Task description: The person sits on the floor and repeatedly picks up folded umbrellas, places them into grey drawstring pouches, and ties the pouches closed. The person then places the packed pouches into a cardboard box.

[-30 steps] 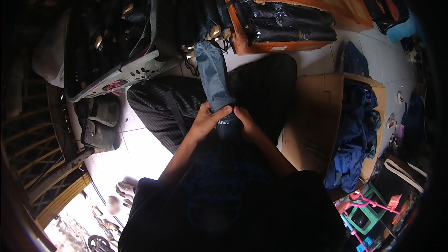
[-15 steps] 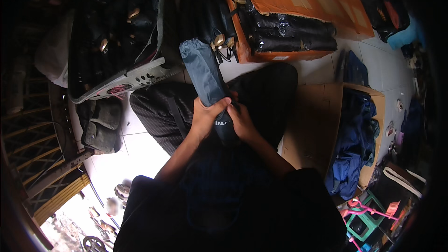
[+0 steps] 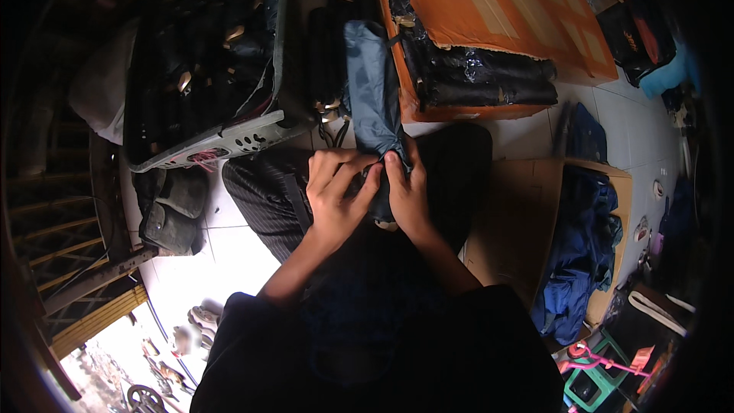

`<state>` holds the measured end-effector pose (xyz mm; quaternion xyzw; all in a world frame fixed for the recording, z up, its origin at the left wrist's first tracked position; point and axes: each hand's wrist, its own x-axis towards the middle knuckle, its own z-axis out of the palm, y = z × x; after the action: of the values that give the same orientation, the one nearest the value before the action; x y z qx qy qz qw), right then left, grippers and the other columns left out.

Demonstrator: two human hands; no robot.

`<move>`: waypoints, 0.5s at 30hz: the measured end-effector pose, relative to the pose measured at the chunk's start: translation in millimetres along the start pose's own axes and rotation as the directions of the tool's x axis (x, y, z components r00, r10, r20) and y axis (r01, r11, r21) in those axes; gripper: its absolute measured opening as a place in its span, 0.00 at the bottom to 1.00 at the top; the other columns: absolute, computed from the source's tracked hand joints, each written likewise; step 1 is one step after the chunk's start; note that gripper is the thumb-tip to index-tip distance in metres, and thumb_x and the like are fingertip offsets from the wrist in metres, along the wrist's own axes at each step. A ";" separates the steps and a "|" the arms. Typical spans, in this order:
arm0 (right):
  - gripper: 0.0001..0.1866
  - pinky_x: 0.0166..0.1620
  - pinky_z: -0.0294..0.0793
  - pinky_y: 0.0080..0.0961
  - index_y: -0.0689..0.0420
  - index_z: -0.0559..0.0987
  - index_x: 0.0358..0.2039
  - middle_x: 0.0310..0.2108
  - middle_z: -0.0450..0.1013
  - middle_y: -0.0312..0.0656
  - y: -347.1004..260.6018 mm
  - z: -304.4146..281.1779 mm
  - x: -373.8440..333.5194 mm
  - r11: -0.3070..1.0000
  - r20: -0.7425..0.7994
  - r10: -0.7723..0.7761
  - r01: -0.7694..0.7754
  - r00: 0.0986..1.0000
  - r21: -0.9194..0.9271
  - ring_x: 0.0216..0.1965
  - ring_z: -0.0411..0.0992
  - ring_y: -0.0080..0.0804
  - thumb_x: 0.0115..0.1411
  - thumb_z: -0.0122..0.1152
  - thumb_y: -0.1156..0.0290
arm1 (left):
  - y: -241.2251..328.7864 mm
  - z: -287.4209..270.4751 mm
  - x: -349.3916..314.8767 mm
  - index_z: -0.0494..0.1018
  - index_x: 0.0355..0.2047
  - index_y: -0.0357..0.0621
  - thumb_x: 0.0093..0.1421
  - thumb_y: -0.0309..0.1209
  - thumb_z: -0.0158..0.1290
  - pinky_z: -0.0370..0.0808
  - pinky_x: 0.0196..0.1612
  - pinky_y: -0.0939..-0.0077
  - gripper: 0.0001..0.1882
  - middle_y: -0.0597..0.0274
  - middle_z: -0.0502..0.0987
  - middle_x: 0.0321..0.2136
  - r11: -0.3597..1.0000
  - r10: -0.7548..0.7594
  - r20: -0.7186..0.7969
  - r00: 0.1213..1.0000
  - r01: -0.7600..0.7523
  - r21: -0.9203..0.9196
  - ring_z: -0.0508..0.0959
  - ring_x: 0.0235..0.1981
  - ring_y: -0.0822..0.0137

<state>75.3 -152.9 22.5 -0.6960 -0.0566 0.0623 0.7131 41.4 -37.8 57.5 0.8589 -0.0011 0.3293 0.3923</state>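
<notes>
A long, narrow roll of shiny blue-grey fabric points away from me above my lap. Its near end is dark, with a small pale tip showing. My left hand pinches the dark part from the left, where the blue-grey fabric ends, its thumb and fingers bent together. From the other side my right hand grips the roll, the thumb pressed on the gathered fabric edge and the fingers mostly hidden behind it. Whether the roll is a folding umbrella or something else cannot be made out.
A grey plastic crate full of dark rolls stands at the far left. An orange cardboard box holds plastic-wrapped black rolls. Dark blue fabric fills an open brown carton to my right. A dark pouch lies left of my knee.
The roll has turned more upright and shifted slightly right. My left hand has opened out from its wrapped hold into a pinch, and my right thumb now presses at the fabric's edge.
</notes>
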 end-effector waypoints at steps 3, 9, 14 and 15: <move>0.19 0.44 0.71 0.27 0.64 0.69 0.52 0.36 0.74 0.50 2.9 1.4 -1.4 0.997 -0.030 -0.003 0.000 1.000 -0.082 0.38 0.74 0.34 0.63 0.52 0.67 | -1.2 -1.9 4.8 0.77 0.28 0.44 0.44 0.22 0.62 0.66 0.35 0.72 0.09 0.64 0.75 0.27 0.998 0.022 0.068 0.997 -0.026 0.059 0.73 0.31 0.64; 0.16 0.38 0.72 0.29 0.64 0.71 0.48 0.31 0.74 0.51 8.4 3.8 -3.2 0.978 -0.109 -0.051 0.028 0.993 -0.205 0.33 0.75 0.37 0.63 0.51 0.69 | -9.1 9.7 -1.4 0.70 0.31 0.34 0.47 0.14 0.57 0.69 0.33 0.68 0.11 0.53 0.73 0.29 0.991 0.109 0.120 0.987 -0.099 -0.087 0.72 0.29 0.55; 0.13 0.36 0.69 0.24 0.64 0.72 0.44 0.30 0.73 0.44 9.5 -2.7 -3.0 0.988 -0.081 0.119 -0.110 0.990 0.107 0.31 0.71 0.26 0.63 0.52 0.68 | -6.2 8.5 1.8 0.71 0.31 0.38 0.46 0.18 0.58 0.67 0.35 0.69 0.11 0.55 0.73 0.29 0.977 0.184 0.174 0.967 -0.161 -0.138 0.71 0.30 0.58; 0.14 0.37 0.68 0.22 0.65 0.73 0.43 0.30 0.73 0.40 -0.4 -3.6 -1.0 0.986 -0.058 0.133 -0.126 0.989 0.107 0.32 0.67 0.21 0.64 0.51 0.66 | -6.3 7.9 4.1 0.71 0.31 0.38 0.46 0.18 0.58 0.67 0.36 0.69 0.11 0.56 0.73 0.29 0.968 0.195 0.176 0.965 -0.160 -0.195 0.71 0.30 0.58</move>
<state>74.9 -156.6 22.8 -0.6622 0.0152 0.0887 0.7439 50.8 -37.6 51.9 0.8444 -0.1462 0.2764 0.4349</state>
